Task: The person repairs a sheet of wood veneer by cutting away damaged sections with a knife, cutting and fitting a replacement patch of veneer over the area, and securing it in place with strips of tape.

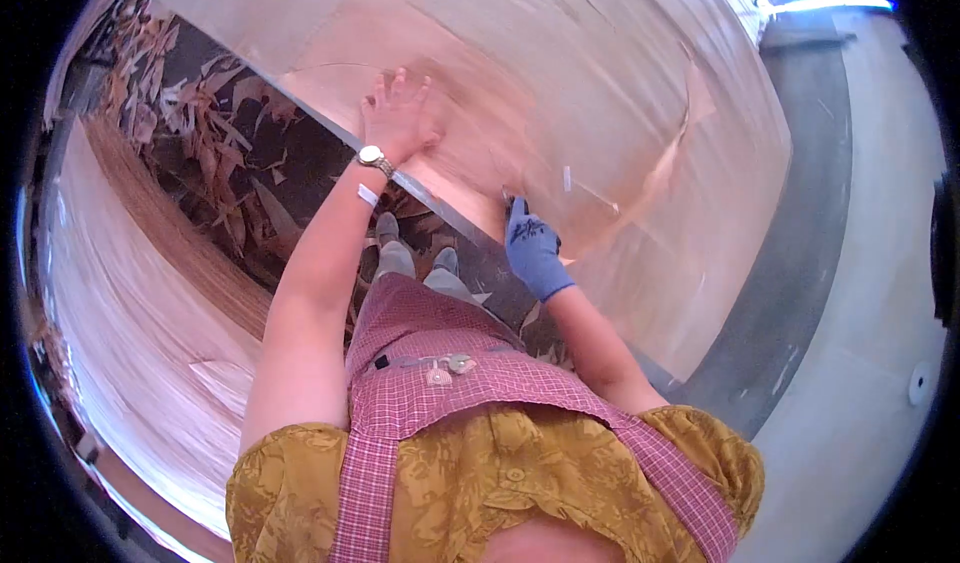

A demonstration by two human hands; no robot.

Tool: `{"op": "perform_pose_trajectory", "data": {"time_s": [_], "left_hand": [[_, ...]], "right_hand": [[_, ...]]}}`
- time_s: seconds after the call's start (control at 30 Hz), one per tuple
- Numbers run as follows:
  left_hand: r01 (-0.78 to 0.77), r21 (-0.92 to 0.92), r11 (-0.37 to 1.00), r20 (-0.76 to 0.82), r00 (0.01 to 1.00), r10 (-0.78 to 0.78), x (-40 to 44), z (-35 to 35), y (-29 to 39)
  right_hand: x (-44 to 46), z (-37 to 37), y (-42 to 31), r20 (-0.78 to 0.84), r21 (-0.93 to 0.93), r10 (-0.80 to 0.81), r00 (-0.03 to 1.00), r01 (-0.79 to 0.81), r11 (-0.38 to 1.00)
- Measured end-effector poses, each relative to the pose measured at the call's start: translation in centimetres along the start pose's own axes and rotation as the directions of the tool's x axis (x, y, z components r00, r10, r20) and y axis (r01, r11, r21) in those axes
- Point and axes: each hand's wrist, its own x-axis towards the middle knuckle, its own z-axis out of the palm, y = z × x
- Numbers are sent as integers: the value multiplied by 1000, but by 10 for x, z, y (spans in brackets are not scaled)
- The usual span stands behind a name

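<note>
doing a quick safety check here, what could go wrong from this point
The bare left hand is spread on the thin sheet; if the small dark object at the gloved right hand is sharp, which is too blurred to tell, a slip might cut it.
The ragged, seemingly lifted edge beyond the glove might catch and tear further.
Scraps litter the floor around the shoes, so the person could lose their footing.
</note>
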Motion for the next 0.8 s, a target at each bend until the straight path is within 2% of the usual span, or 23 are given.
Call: {"op": "perform_pose_trajectory", "data": {"time_s": [0.13, 0.23, 0.33, 0.37, 0.47, 0.5, 0.53, 0.6, 0.67, 0.7, 0.8], "left_hand": [[-32, -24, 999, -46, 998, 31, 2, 19, -6], [-41, -22, 999, -30, 999, 40, 7, 20, -7], [-41, -31, 999, -19, 999, 41, 1, 10, -4], [-43, -36, 998, -28, 999, 42, 1, 8, -6], [-43, -57, 997, -37, 998, 41, 2, 9, -4], [-40, -66, 997, -21, 999, 39, 3, 7, -2], [-33, -75, 997, -3, 999, 32, 2, 3, -1], [-24, -70, 997, 1, 1000, 24, 0, 1, 0], [-34, -44, 998, -35, 999, 32, 1, 2, -1], [-46, -55, 997, -55, 998, 43, 0, 5, -3], [-45, -88, 995, -88, 995, 37, 3, 15, -4]], "right_hand": [[-50, 40, 20, 24, 108, 52, 998, -55, 993], [-84, 54, 18, 209, 99, 215, 954, -239, 966], [-120, 109, 29, -109, 61, 133, 985, -127, 990], [-130, 110, 29, 18, 175, 205, 979, -204, 963], [-154, 70, 19, 348, 3, 293, 891, -313, 950], [-163, 82, 26, 257, -18, 235, 937, -238, 971], [-163, 77, 37, 133, 45, 185, 974, -192, 980], [-143, 65, 59, -130, 155, 78, 988, -57, 986], [-117, 15, 56, 102, 46, 229, 968, -234, 971], [-107, -2, 56, 209, -21, 310, 927, -313, 949], [-83, -19, 97, 107, 109, 288, 952, -299, 948]]}}
